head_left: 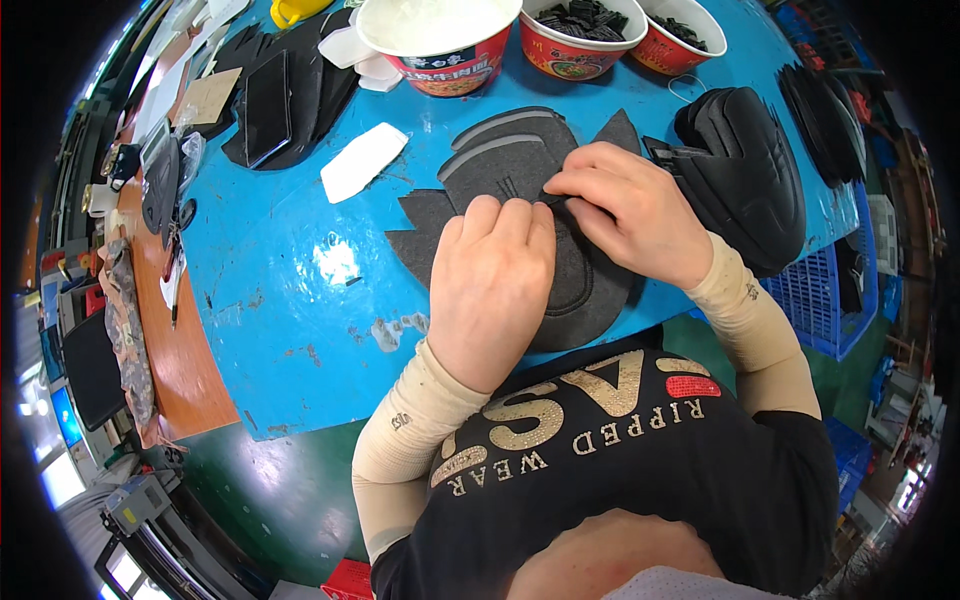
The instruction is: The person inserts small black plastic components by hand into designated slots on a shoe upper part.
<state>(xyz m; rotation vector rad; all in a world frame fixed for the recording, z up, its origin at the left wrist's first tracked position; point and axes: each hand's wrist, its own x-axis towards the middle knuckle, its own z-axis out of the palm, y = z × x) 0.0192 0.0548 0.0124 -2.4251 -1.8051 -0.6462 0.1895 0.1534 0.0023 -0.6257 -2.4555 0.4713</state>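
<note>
In front of me on the blue table lies a dark grey cut-out padded panel (505,150), with pointed flaps at its sides, slits near its middle and a curved stitched line. My left hand (495,285) rests over its left part with the fingers curled and close together; their tips, and whatever they grip, are hidden. From the right, my right hand (635,210) pinches a small black piece (552,198) between thumb and fingers at the panel's middle. The two hands almost meet there.
Beyond the panel stand a large paper tub (480,70) and two red tubs of small black parts (580,22). Black moulded pads (750,175) are stacked at right, near a blue crate (825,290). A white card (364,162) and a phone (267,108) lie at left.
</note>
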